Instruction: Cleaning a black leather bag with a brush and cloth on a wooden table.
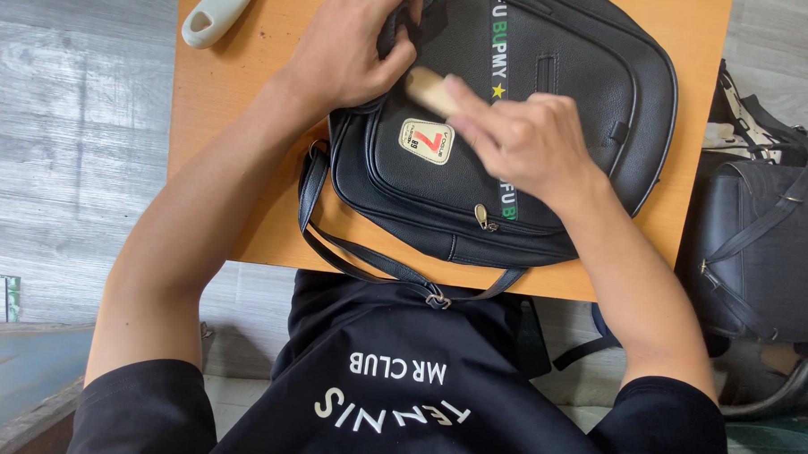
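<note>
Seen from the head view, both hands work a black bag point(515, 123) lying on the orange surface point(236, 158): left hand point(352, 46) pinches its top edge at eleven o'clock, right hand point(523, 142) grips a tan brush-like tool point(431, 91) mid-panel, apparently mid-job.

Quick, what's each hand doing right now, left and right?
Left hand: closed, gripping the top edge of the black bag.
Right hand: closed on a small tan object, blurred, held against the bag's front.
</note>
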